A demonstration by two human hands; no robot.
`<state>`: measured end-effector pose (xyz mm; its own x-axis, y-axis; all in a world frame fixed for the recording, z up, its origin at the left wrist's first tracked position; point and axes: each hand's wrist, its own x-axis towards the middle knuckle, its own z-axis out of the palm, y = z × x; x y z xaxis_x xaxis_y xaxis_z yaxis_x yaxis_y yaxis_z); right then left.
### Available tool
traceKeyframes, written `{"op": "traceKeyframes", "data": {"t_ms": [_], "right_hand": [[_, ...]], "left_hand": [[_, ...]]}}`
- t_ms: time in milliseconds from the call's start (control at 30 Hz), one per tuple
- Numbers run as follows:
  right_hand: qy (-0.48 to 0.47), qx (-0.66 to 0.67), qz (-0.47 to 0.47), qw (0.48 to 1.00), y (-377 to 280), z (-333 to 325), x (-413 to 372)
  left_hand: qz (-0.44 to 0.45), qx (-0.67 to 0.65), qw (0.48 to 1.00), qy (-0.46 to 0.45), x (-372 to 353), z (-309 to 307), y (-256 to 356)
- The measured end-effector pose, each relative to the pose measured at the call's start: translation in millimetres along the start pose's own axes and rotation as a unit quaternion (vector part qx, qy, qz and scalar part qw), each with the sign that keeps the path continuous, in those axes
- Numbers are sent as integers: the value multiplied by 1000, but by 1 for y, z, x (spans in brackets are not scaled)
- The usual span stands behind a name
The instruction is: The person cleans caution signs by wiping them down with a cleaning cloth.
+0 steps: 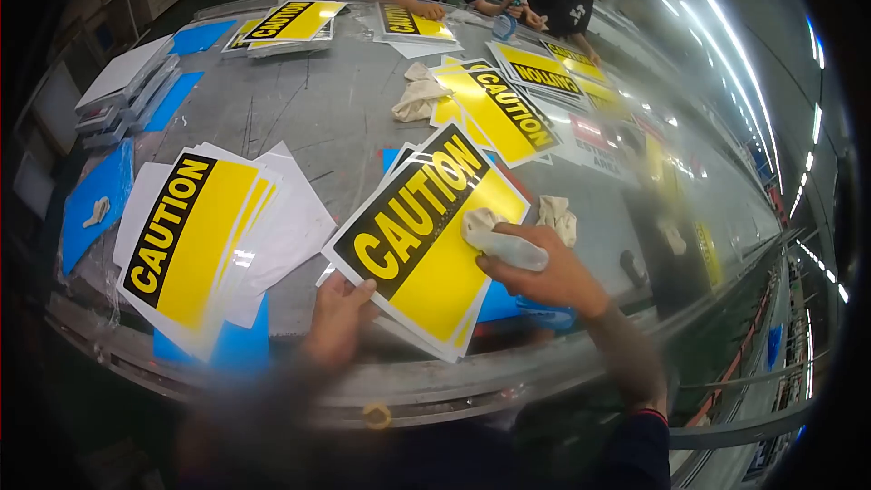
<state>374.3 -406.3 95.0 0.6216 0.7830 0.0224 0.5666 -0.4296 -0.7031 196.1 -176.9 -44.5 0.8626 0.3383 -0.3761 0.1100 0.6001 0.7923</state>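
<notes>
A yellow and black CAUTION sign [413, 218] lies tilted on top of a stack of similar signs in front of me. My left hand [337, 318] grips its lower left edge, the thumb on top and the fingers partly hidden. On the sign's yellow area, my right hand [544, 270] is closed around a cream cloth [481, 225]. A whitish translucent piece [519, 252] shows under these fingers; I cannot make out its kind. Small specks or droplets dot the black band. Another crumpled cloth [557, 220] sits just beyond my right hand.
A fanned stack of CAUTION signs [195, 245] is at left, with blue sheets [98, 209] near it. More signs [504, 113] and a rag [420, 95] lie farther back. Two people work across the table [299, 109], near a spray bottle [505, 25].
</notes>
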Motion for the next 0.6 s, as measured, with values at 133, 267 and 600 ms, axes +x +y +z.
{"op": "traceKeyframes", "data": {"t_ms": [133, 267, 600], "right_hand": [[160, 39, 41, 985, 56, -19, 21], [316, 101, 103, 938, 89, -88, 13], [538, 200, 24, 818, 190, -142, -63]], "left_hand": [[10, -7, 1000, -13, -2, -2, -1], [12, -17, 1000, -9, 0, -3, -1], [24, -28, 998, -48, 3, -2, -6]]}}
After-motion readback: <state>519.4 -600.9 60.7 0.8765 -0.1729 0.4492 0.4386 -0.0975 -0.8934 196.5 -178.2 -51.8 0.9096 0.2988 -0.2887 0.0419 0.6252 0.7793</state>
